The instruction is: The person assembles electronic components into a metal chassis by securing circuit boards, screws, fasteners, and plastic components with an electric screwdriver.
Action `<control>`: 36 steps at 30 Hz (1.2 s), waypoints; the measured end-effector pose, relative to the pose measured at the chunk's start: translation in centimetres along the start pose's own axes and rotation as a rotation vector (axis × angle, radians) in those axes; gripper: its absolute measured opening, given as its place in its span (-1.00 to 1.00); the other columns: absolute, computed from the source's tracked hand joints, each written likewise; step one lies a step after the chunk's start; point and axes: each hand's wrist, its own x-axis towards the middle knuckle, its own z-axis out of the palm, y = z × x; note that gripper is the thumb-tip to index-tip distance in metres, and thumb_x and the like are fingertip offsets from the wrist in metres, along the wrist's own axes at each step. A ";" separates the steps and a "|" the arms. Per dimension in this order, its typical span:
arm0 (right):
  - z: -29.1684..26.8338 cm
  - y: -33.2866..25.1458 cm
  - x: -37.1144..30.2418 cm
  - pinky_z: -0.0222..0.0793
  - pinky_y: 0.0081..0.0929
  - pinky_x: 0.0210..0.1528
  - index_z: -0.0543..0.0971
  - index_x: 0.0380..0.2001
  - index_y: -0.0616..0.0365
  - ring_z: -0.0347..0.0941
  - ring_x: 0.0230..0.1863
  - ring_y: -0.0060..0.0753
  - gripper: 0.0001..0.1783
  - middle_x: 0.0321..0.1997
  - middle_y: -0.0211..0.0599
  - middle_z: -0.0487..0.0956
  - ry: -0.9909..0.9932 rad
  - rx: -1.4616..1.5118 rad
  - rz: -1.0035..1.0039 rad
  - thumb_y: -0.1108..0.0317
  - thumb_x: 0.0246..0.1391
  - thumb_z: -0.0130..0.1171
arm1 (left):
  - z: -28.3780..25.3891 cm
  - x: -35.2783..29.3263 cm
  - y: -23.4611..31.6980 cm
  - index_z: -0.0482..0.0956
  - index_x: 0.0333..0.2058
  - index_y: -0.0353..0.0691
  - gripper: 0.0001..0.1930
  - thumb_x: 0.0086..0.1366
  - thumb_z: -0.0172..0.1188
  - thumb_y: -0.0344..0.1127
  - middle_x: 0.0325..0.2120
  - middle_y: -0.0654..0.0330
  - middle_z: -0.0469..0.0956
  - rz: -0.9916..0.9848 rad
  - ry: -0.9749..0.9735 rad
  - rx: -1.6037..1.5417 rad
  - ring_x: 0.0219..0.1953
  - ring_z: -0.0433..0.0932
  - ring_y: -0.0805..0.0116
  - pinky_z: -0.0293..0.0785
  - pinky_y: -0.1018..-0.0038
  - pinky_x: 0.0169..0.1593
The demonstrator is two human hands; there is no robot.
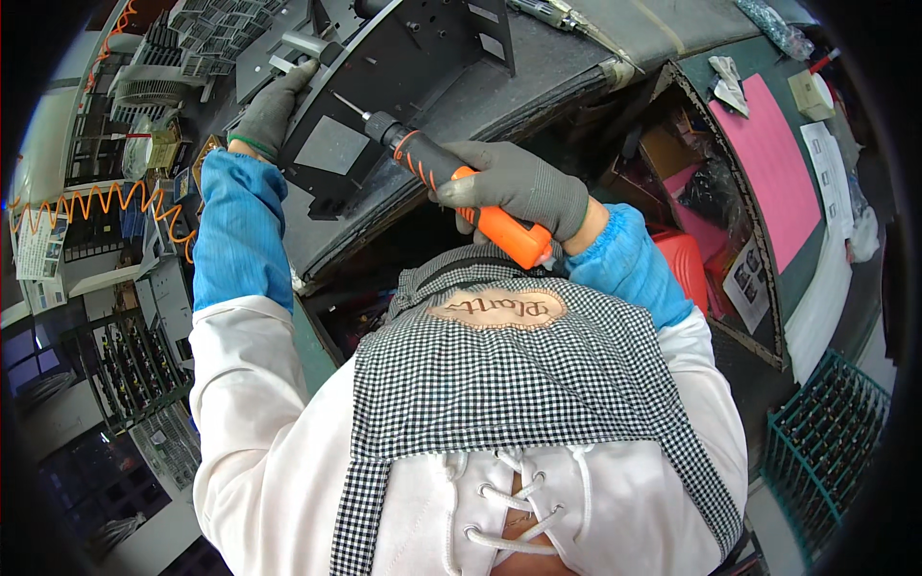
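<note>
My right hand (523, 187), in a grey glove, is wrapped round an orange and black electric screwdriver (432, 161). Its thin bit points up and left at a black metal housing (384, 96) on the bench, apart from the plate's surface as far as I can see. My left hand (274, 110), also gloved, grips the housing at its left side. The fingertips there lie against a small silver and black cylindrical part (312, 46), and some fingers are hidden. A pale rectangular label or window (331, 144) shows on the housing's near face.
Stacked grey metal parts (216, 38) stand behind the left hand. Another tool (567, 17) lies at the back of the bench. On the right are an open-fronted shelf with bags, a pink sheet (768, 173) and a green crate (831, 446). A coiled orange hose (106, 200) hangs left.
</note>
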 end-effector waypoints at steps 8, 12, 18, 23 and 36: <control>0.6 -1.3 0.3 0.64 -0.43 -0.47 0.49 -0.02 0.27 0.59 -0.46 -0.41 -0.40 -0.38 -0.21 0.56 -0.015 0.101 0.084 0.08 -0.01 0.38 | 0.3 0.0 0.2 0.61 -0.13 -0.28 -0.68 0.37 0.22 -0.11 -0.39 0.11 0.67 -0.027 0.007 0.009 -0.53 0.65 0.40 0.65 0.53 -0.43; 0.8 -1.7 0.3 0.64 -0.42 -0.47 0.47 -0.01 0.32 0.59 -0.46 -0.38 -0.40 -0.38 -0.18 0.57 -0.007 0.132 0.084 0.12 0.00 0.37 | 0.1 0.0 0.2 0.58 -0.08 -0.26 -0.65 0.39 0.19 -0.08 -0.37 0.12 0.68 -0.018 -0.021 -0.002 -0.50 0.68 0.38 0.66 0.53 -0.44; 0.2 -0.8 0.7 0.65 -0.41 -0.44 0.45 -0.02 0.35 0.58 -0.44 -0.38 -0.42 -0.33 -0.13 0.56 -0.044 0.281 0.113 0.15 0.02 0.36 | 0.2 0.1 0.5 0.59 -0.09 -0.26 -0.64 0.39 0.19 -0.05 -0.37 0.13 0.69 -0.019 -0.034 0.049 -0.49 0.68 0.40 0.65 0.55 -0.44; -0.2 -0.9 -0.7 0.62 -0.48 -0.38 0.42 0.05 0.33 0.56 -0.34 -0.45 -0.39 -0.18 -0.16 0.54 -0.132 0.274 0.027 0.17 0.02 0.31 | -3.6 0.4 0.1 0.58 -0.12 -0.21 -0.65 0.42 0.15 -0.02 -0.42 0.29 0.61 -0.050 -0.227 -0.022 -0.50 0.55 0.52 0.52 0.67 -0.40; -1.4 2.1 -5.3 0.58 -0.47 -0.19 0.14 0.40 0.26 0.53 -0.26 -0.46 0.11 -0.01 -0.09 0.49 -0.197 0.319 0.049 0.26 -0.27 0.40 | 1.6 -7.9 -2.9 0.45 0.05 -0.33 -0.63 0.43 0.15 -0.18 -0.25 0.25 0.51 0.097 -0.233 -0.441 -0.37 0.43 0.61 0.37 0.85 -0.49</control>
